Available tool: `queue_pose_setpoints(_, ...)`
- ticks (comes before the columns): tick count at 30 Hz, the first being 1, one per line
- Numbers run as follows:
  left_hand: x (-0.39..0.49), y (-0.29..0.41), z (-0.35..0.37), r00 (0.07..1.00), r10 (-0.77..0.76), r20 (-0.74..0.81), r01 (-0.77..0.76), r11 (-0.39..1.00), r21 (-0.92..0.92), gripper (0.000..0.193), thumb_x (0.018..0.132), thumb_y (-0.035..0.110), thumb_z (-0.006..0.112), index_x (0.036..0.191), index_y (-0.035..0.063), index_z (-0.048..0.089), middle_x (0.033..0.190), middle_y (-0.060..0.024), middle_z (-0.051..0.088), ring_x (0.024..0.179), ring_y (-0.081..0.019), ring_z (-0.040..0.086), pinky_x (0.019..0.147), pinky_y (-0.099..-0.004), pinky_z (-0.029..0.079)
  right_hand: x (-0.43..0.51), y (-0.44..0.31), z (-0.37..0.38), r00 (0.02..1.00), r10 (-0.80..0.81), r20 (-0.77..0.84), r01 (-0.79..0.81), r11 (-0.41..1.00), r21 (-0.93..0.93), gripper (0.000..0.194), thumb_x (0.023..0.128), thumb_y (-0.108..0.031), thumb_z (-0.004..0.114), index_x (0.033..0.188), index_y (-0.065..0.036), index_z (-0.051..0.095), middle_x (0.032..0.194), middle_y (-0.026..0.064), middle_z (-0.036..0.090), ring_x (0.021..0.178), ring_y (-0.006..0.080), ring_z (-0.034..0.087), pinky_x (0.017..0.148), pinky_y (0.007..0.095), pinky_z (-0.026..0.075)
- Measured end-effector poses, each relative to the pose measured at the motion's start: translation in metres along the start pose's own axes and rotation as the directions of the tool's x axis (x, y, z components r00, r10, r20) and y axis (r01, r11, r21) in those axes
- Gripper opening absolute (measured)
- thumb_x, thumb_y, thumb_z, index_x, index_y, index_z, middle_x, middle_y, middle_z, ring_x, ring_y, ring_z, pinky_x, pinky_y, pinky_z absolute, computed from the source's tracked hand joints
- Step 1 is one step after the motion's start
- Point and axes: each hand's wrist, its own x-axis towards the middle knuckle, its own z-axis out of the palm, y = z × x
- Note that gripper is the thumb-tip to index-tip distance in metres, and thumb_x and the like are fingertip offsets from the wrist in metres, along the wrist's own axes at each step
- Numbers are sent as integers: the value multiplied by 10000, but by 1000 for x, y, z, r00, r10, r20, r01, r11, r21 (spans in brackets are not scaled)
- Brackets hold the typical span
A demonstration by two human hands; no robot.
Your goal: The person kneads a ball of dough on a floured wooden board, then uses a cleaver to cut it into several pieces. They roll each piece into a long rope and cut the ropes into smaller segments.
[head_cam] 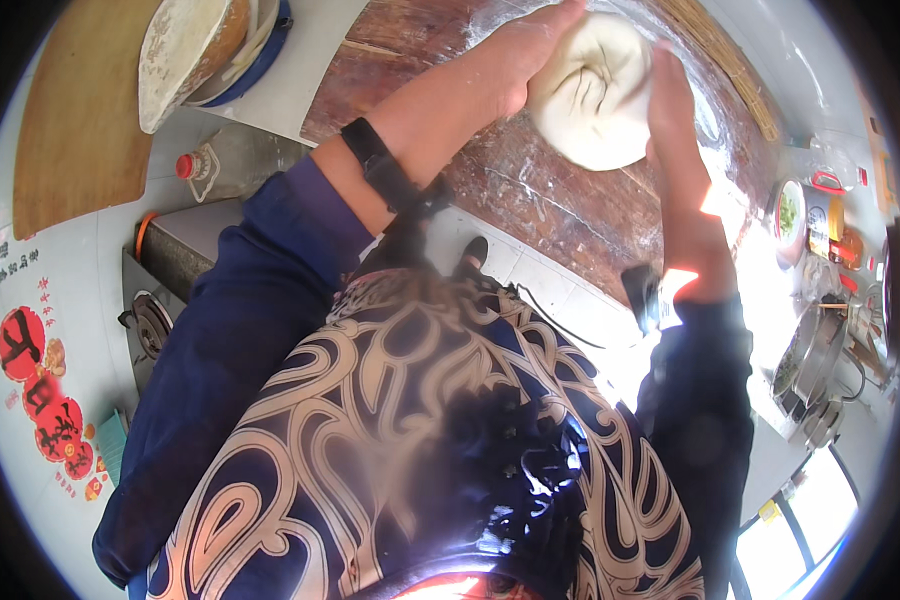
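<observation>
A large round lump of pale dough (596, 90) is on a floured wooden board (547, 214), with folds gathered into a pinched centre on its top. My left hand (536, 56) presses along the dough's left side, its fingers reaching toward the far edge. Against the right side lies my right hand (671, 94), palm turned inward. Between them the two hands cup the dough. Its underside is hidden, and the far fingertips run close to the top rim of the view.
Along the board's right edge lies a straw-coloured stick bundle (727, 67). Left of the board are a floury gourd scoop (184, 56), a blue-rimmed basin (259, 71) and a plastic jug (244, 161). A bowl of chopped greens (790, 212) and a metal pot (821, 352) stand at right.
</observation>
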Motion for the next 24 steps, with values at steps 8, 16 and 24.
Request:
queue_pose_setpoints(8,-28,-67,17,617,656,434,-624,71,778,306,964,303,670,1223,149,722,1476,-117,549,1358,-308,505,1213,-470,330,-86,-17,-9,953,61,-298,13,971,238,600,1099,-491,304,1321,-13,592,1252,167,664,1137,317,639,988,462,535)
queue_pose_setpoints(16,-28,-49,-23,894,446,37,-436,847,304,647,1049,317,571,1595,89,310,1517,-116,449,1393,-223,444,1158,-482,380,-10,28,16,788,-615,-28,548,721,-423,418,1092,-337,358,1202,-82,671,1146,119,702,1069,349,608,951,473,487)
queue_pose_setpoints(24,-13,-33,-13,976,-49,-211,34,997,-73,690,1083,604,368,1558,104,383,1526,-141,487,1237,-299,614,1025,-573,520,69,10,37,878,-472,-76,389,799,-459,415,1067,-417,419,1261,-135,655,1159,154,732,1139,397,645,961,485,478)
